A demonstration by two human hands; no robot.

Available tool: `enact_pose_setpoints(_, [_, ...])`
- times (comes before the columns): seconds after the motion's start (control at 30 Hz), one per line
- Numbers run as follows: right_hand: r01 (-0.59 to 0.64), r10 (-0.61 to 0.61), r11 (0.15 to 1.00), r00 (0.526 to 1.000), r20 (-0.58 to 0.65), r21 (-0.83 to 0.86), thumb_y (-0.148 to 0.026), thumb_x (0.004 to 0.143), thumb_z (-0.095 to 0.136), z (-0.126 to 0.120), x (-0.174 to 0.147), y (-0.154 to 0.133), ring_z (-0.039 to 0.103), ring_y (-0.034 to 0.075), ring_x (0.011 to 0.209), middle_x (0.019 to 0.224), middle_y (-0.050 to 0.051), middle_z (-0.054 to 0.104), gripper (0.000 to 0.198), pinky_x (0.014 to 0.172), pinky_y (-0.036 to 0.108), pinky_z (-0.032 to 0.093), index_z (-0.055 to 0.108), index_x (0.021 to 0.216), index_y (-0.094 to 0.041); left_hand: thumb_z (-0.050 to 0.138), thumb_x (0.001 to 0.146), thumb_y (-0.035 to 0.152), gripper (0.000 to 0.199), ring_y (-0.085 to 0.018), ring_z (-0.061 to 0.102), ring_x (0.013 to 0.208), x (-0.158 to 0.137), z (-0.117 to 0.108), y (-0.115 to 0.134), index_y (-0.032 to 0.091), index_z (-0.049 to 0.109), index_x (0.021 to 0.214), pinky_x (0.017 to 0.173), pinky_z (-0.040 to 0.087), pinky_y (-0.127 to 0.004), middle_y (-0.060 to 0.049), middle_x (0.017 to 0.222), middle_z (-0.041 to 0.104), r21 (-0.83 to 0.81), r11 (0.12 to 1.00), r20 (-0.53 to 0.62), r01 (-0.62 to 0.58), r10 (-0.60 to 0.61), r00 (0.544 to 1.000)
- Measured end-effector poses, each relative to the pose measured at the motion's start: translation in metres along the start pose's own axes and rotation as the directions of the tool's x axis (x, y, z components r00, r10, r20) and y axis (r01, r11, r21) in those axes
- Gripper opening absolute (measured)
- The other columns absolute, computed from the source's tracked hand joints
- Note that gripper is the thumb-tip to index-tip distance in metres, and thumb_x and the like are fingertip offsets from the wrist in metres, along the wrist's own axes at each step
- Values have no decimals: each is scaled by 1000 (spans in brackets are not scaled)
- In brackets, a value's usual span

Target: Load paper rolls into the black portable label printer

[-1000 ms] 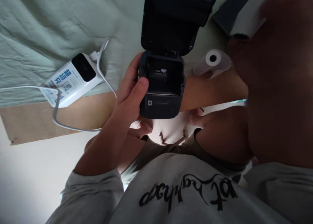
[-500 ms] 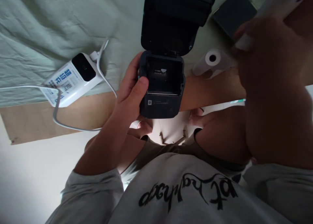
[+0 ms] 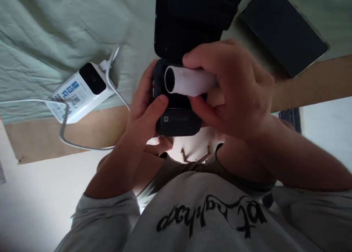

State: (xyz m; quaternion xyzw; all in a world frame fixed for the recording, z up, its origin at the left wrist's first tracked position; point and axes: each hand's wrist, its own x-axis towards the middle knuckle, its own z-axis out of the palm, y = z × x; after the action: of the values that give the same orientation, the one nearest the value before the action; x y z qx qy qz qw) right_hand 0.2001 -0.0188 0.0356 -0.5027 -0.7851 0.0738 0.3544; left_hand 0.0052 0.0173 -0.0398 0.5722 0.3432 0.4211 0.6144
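Note:
A black label printer [image 3: 180, 123] is held by its left side in my left hand [image 3: 147, 98], thumb on the front edge of the opening. Its lid [image 3: 192, 21] stands wide open, away from me. Between the thumb and fingers of my right hand [image 3: 233, 83] is a white paper roll [image 3: 194, 81]. The roll lies sideways over the printer's open compartment, its hollow dark core facing left. Whether it touches the compartment floor, I cannot tell. My right hand covers the printer's right side.
On the left, a white power bank [image 3: 79, 92] with a dark display lies on the green cloth [image 3: 132, 21], a white cable [image 3: 64, 127] plugged in. A dark tablet-like slab [image 3: 284, 30] rests at the upper right. A brown board edge [image 3: 313, 78] runs along the front.
My right hand has come in from the upper right, bringing the paper roll over the printer's compartment. Another roll on the cloth is now hidden. My left hand still holds the printer.

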Motion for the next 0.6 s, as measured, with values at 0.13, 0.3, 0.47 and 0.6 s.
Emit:
enact_pose_setpoints(0.13, [-1,8,978,999,35,-208,-17,82,54,8,0,3,65,15,93,109,2,68,29,77,29,49,57,110,-21,66,73,55,69,-29,58,116,-2,-1,0,32,46,135,87,51,-35,-3,128,58,12,1000,9,-23,22,1000])
enact_pose_setpoints(0.3, [80,-78,978,997,21,-193,-19,87,50,12,-1,10,65,14,99,113,-2,68,7,80,30,47,56,90,-21,66,74,50,64,-26,56,120,-3,2,5,33,48,133,95,50,-38,-3,130,56,-33,999,2,9,-9,1000])
enact_pose_setpoints(0.47, [206,-217,964,974,-56,-167,-23,84,57,13,-5,5,63,15,89,91,-5,70,3,75,31,43,58,82,-22,63,69,57,66,-27,58,112,1,3,4,28,54,127,92,51,-40,-5,120,60,-222,975,40,-32,42,998])
enact_pose_setpoints(0.6, [311,-314,944,949,-11,-106,-32,85,59,16,-11,1,64,14,82,90,-6,70,9,69,33,41,58,83,-23,70,64,50,77,-26,59,108,1,-3,-5,31,47,135,88,52,-38,-3,124,59,-47,995,37,-83,85,996])
